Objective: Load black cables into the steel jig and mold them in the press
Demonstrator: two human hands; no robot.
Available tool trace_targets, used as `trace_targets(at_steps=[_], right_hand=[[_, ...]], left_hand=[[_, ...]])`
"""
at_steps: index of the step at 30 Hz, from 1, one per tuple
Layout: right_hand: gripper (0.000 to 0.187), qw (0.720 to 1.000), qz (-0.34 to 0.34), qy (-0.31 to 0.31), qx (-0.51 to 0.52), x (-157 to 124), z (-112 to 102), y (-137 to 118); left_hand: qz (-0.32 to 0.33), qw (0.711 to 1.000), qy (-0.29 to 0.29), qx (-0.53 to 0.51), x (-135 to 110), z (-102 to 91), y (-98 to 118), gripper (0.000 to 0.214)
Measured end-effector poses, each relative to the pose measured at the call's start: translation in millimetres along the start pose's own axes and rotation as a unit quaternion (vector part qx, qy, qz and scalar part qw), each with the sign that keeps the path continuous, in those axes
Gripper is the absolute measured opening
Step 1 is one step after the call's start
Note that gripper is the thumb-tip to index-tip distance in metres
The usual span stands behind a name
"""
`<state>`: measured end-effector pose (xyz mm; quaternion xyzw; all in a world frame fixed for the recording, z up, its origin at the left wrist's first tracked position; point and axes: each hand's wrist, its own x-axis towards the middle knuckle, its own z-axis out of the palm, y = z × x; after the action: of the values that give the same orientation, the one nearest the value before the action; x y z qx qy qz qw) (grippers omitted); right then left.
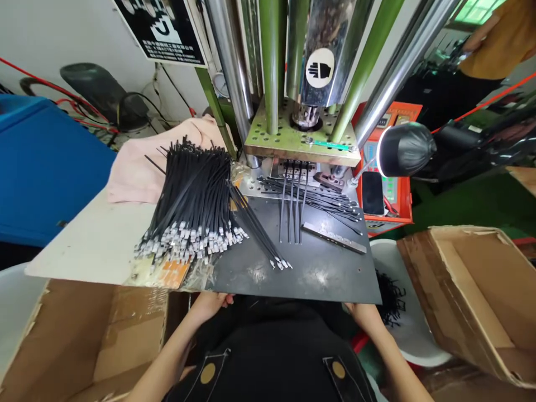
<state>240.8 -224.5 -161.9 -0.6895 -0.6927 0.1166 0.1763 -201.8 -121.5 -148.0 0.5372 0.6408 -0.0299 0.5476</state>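
My left hand (214, 306) is at the front edge of the work table, partly hidden under it. Its visible fingers look curled, but what they grip, if anything, is out of sight. Farther right, my right hand (360, 314) reaches under the same edge, and its fingers are hidden. On the dark metal plate (259, 279) above them lies a small bunch of black cables (257, 226) with silvery ends. Several thin black strands (297, 215) run side by side out of the press (301, 151). Beside them lies a metal bar with notches (335, 238).
A big pile of black cables (195, 195) covers the table's left part. More thin strands (318, 198) lie under the press plate. A lamp (404, 149), a phone (372, 192) and an orange control box (404, 195) stand right. Cardboard boxes (456, 301) flank the table; a person (494, 50) is behind.
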Motion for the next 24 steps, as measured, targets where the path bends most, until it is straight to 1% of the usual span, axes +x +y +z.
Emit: trace_targets(at_steps=[2,4,8,11,13,14,15,16,17,18,19,20,21,22,23,24], right_hand=[[0.047,1.000,-0.003,-0.014,-0.007,-1.2,-5.3,-1.7],[0.046,1.000,0.009,-0.025,-0.009,-0.8,-9.7,-6.5],[0.046,0.999,0.013,-0.031,0.009,5.7,-12.7,-13.6],[0.047,0.999,0.002,-0.026,0.029,10.0,-12.3,-16.7],[0.045,0.998,0.010,-0.037,0.040,9.7,-17.6,-24.4],[0.041,0.997,0.019,-0.059,0.044,9.0,-24.0,-31.0],[0.036,0.993,0.026,-0.102,0.048,8.6,-33.6,-39.2],[0.032,0.983,0.027,-0.172,0.059,9.4,-46.0,-48.4],[0.028,0.964,0.019,-0.253,0.079,12.4,-60.7,-57.8],[0.026,0.942,0.009,-0.318,0.106,18.5,-76.1,-66.4],[0.024,0.927,-0.003,-0.349,0.133,28.3,-90.6,-73.5],[0.024,0.932,-0.012,-0.328,0.152,41.8,-102.4,-78.4],[0.024,0.952,-0.020,-0.265,0.152,58.5,-110.2,-81.0],[0.025,0.976,-0.025,-0.174,0.127,77.3,-113.1,-81.5],[0.029,0.993,-0.031,-0.087,0.078,96.7,-111.2,-80.1],[0.033,0.999,-0.039,-0.029,0.019,115.1,-105.4,-77.4]], left_hand=[[0.010,1.000,-0.012,0.017,-1.5,-3.2,-2.3,0.046],[0.020,0.999,-0.023,0.038,-1.7,-5.5,-5.1,0.043],[0.021,0.995,-0.037,0.085,3.6,-4.8,-11.4,0.039],[0.004,0.991,-0.031,0.127,6.0,0.5,-14.3,0.034],[-0.011,0.988,-0.011,0.153,0.6,3.9,-11.4,0.031],[-0.020,0.987,0.004,0.161,-5.6,4.3,-7.4,0.031],[-0.022,0.986,0.012,0.166,-14.3,3.4,-1.2,0.032],[-0.011,0.986,0.007,0.167,-25.2,0.7,7.3,0.032],[0.014,0.986,-0.013,0.168,-37.6,-3.7,18.3,0.031],[0.052,0.984,-0.045,0.167,-50.4,-9.7,31.7,0.028],[0.099,0.978,-0.081,0.164,-62.2,-16.6,47.1,0.024],[0.151,0.969,-0.109,0.160,-72.0,-23.7,64.1,0.020],[0.201,0.960,-0.118,0.153,-78.5,-30.3,82.1,0.017],[0.245,0.953,-0.104,0.145,-81.2,-35.5,100.3,0.017],[0.286,0.945,-0.074,0.143,-80.1,-38.8,118.1,0.017],[0.324,0.933,-0.037,0.151,-75.5,-40.0,134.8,0.016]])
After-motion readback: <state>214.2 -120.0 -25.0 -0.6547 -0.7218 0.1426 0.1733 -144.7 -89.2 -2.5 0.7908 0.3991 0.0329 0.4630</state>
